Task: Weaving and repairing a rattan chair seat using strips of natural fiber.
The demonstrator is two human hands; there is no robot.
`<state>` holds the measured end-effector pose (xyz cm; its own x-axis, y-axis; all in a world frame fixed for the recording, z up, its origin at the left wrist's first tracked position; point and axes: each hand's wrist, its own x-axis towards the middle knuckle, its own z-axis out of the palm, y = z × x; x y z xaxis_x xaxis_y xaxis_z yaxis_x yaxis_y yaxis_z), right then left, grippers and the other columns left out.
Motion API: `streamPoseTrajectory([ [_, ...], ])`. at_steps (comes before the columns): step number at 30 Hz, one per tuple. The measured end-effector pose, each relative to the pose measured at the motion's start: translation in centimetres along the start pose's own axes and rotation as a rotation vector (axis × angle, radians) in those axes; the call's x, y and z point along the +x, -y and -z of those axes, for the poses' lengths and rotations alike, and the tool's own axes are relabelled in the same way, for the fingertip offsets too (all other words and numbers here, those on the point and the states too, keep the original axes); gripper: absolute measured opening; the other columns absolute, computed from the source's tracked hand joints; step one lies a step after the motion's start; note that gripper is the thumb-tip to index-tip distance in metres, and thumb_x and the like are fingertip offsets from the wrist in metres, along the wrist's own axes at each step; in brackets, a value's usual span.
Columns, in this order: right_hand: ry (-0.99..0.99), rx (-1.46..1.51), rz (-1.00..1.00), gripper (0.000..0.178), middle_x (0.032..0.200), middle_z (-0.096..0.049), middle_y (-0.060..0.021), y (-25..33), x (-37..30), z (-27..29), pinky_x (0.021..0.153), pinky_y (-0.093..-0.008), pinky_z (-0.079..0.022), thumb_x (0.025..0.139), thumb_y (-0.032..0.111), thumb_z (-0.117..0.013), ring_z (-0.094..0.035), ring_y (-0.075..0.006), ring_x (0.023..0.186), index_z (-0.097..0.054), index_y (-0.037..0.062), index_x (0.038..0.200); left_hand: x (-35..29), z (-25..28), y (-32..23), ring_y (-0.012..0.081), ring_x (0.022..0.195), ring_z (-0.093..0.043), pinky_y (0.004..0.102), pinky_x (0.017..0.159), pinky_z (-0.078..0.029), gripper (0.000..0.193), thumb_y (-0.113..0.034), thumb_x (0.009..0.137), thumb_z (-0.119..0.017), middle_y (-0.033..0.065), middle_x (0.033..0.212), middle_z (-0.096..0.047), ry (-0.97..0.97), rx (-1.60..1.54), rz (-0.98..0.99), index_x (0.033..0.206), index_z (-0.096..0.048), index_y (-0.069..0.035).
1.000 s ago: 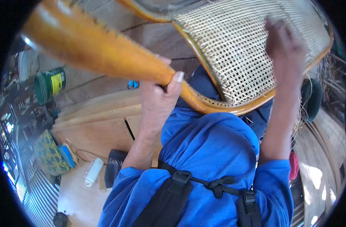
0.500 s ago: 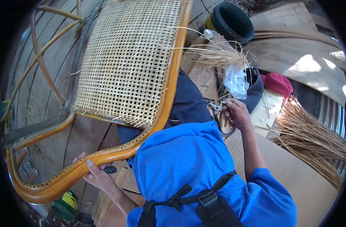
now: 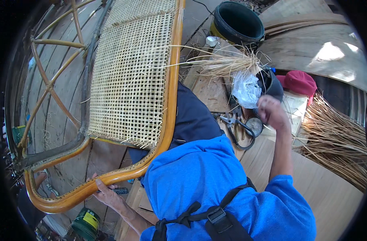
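A curved rattan chair frame [image 3: 123,174] with a woven cane panel [image 3: 129,76] leans across my lap. Its near panel edge shows short loose cane ends along a row of holes in the wood. My left hand [image 3: 109,197] is wrapped round the lower curved rail, thumb on top. A dark ridged handle [image 3: 121,190] sticks out beside that hand; whether the fingers hold it, I cannot tell. Slightly blurred, my right hand [image 3: 274,114] is raised with curled fingers beside a clear plastic bag [image 3: 246,89]; anything inside them is hidden. Dark-handled shears [image 3: 241,138] lie below it on the bench.
Long cane strands [image 3: 231,64] run from the panel to a bundle on the right. Beyond stand a dark bucket [image 3: 239,24] and a dark container [image 3: 275,87]. A red cap [image 3: 299,83] lies near a heap of cane [image 3: 336,136]. A green pail [image 3: 86,224] stands lower left.
My right hand has moved away from the shears, up and to the right. The left hand still grips the rail. The whole view has shifted a little.
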<state>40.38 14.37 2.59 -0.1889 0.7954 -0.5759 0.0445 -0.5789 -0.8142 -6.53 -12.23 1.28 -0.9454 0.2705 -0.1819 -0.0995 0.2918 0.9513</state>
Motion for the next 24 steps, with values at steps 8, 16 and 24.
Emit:
streamPoseTrajectory([
  [8, -0.147, 0.285, -0.039, 0.017, 0.064, -0.049, 0.0023, -3.1, 6.2, 2.6, 0.041, -0.0222, -0.035, 0.086, 0.008, -0.048, -0.045, -0.0093, 0.049, -0.048, 0.0073, 0.104, 0.6, 0.5, 0.7, 0.0054, 0.049, -0.045, 0.0154, 0.038, -0.036, 0.043, -0.026, 0.087, -0.060, 0.0086, 0.101, -0.057, 0.006, 0.043, -0.006, 0.118, -0.042, -0.002],
  [16, -0.488, 0.247, 0.074, 0.015, 0.073, -0.050, -0.0024, -4.6, 7.1, 4.4, 0.046, -0.0265, -0.039, 0.087, 0.004, -0.043, -0.049, -0.0127, 0.057, -0.046, 0.0048, 0.102, 0.4, -0.9, 0.3, 0.0053, 0.047, -0.043, 0.0145, 0.039, -0.037, 0.051, -0.024, 0.086, -0.062, 0.0102, 0.107, -0.058, 0.020, -0.011, -0.007, 0.123, -0.037, -0.001],
  [24, -0.279, 0.176, -0.073, 0.019, 0.082, -0.057, -0.0048, -10.9, 2.0, -3.0, 0.054, -0.0258, -0.048, 0.087, 0.008, -0.051, -0.057, -0.0134, 0.066, -0.052, 0.0026, 0.104, 0.5, 0.6, -0.4, 0.0078, 0.053, -0.051, 0.0146, 0.038, -0.040, 0.050, -0.021, 0.086, -0.060, 0.0115, 0.112, -0.055, 0.081, -0.001, -0.037, 0.125, -0.036, -0.002],
])
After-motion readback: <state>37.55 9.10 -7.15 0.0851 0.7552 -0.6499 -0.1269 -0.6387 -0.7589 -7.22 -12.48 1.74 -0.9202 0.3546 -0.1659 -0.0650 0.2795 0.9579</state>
